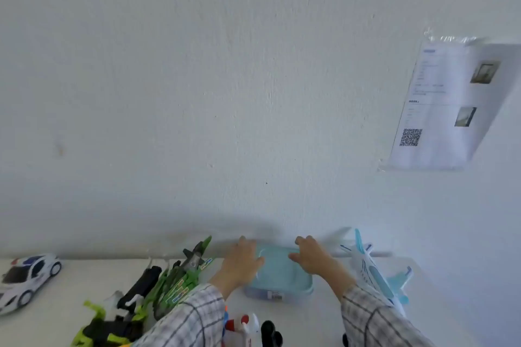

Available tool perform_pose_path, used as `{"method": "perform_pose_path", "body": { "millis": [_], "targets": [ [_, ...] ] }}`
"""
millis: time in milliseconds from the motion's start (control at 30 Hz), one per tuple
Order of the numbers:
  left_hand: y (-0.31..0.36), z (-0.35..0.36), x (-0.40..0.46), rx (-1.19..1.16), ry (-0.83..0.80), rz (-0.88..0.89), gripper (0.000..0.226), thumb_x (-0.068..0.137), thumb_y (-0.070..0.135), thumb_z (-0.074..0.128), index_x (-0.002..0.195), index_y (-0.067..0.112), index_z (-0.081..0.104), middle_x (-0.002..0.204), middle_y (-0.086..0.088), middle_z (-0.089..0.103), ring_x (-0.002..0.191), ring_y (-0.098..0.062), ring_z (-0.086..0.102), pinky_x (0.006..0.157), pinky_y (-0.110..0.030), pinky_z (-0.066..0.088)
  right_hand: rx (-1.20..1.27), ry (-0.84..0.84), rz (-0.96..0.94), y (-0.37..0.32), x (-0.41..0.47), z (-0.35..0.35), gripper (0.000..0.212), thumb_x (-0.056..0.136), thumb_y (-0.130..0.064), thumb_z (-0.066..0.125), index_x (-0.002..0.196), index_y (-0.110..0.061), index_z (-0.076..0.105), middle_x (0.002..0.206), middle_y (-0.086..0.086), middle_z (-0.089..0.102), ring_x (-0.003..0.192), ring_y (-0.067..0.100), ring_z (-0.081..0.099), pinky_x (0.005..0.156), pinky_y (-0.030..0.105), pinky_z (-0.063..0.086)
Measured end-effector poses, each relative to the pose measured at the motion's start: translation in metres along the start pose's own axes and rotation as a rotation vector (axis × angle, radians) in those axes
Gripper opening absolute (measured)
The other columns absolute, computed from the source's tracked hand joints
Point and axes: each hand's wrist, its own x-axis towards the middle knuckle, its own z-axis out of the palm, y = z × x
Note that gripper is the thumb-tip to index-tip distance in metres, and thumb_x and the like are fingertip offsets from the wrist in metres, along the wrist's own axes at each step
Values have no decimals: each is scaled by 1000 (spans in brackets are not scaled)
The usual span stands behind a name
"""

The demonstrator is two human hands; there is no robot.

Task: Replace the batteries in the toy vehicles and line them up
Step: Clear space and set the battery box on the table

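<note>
A clear plastic box with a light blue lid (277, 270) stands on the white table (70, 284) against the wall. My left hand (242, 260) rests on the lid's left side, fingers spread over its edge. My right hand (311, 258) lies on the lid's right side, fingers bent over the far edge. Left of the box lies a green and black toy jet (180, 276). A white and light blue toy plane (375, 270) sits to the right. A white police car (26, 276) stands at the far left. Whether the lid is fastened cannot be told.
A green and black toy (104, 327) lies at the near left. A small white and red toy (242, 329) and black wheels (270, 332) sit at the bottom edge. A plastic-covered paper sheet with a QR code (439, 104) hangs on the wall at right.
</note>
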Motion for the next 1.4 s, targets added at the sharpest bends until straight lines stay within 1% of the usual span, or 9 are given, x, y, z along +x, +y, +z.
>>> {"method": "perform_pose_path", "body": {
  "millis": [100,167,300,433,600,767,1033,1233,1400],
  "targets": [
    [-6,17,1,-112,-17,-100,47,91,41,45,128,11,44,122,-14,53,112,-30,51,92,-38,45,-42,63,45,7,1,18,22,97,-16,40,115,-6,48,117,15,38,98,33,50,78,33,37],
    [-5,22,-1,-122,-46,-166,52,96,38,44,138,10,33,128,-19,47,115,-33,48,94,-35,43,-37,63,102,4,-5,23,28,98,-11,37,123,-8,48,116,18,37,92,31,49,82,33,37],
    [-2,25,0,-124,-29,-196,60,98,43,43,147,15,22,131,-21,39,121,-37,42,98,-36,37,144,138,205,2,-6,28,35,100,-12,35,132,2,41,134,21,45,122,32,47,97,31,38],
    [-2,23,-4,-168,-18,-207,59,97,42,45,146,17,25,127,-20,39,117,-36,43,96,-36,40,352,274,320,0,-10,34,24,95,-4,38,111,2,56,117,19,59,103,31,58,81,34,45],
    [9,5,-22,-263,86,-166,52,95,40,47,141,20,34,109,-11,47,97,-31,53,82,-31,46,439,359,254,-5,-25,10,26,95,-2,33,111,-2,53,112,18,56,84,28,55,68,31,41],
    [21,-32,-57,-270,183,-139,48,95,40,43,140,21,39,113,-12,47,95,-28,54,80,-32,46,431,352,166,-17,-63,-25,21,92,-2,35,102,-3,54,99,16,58,77,24,51,56,31,36],
    [9,-75,-166,-237,272,-86,47,95,42,46,133,16,47,113,-8,55,93,-19,57,73,-28,45,483,241,54,-67,-166,-40,25,95,-10,37,115,-6,52,103,10,58,86,24,54,66,31,41],
    [-42,-90,-240,-205,325,-137,50,95,41,48,140,21,42,112,-9,57,102,-22,51,82,-30,42,596,90,-9,-124,-219,-9,14,90,-11,49,103,-9,55,78,10,61,51,17,49,45,27,39],
    [-114,-106,-295,-173,352,-217,46,95,40,48,138,24,46,112,-11,58,105,-26,53,84,-31,42,624,19,-61,-194,-234,35,17,84,-14,58,100,-11,56,79,13,65,51,20,56,47,30,46]
  ]
}}
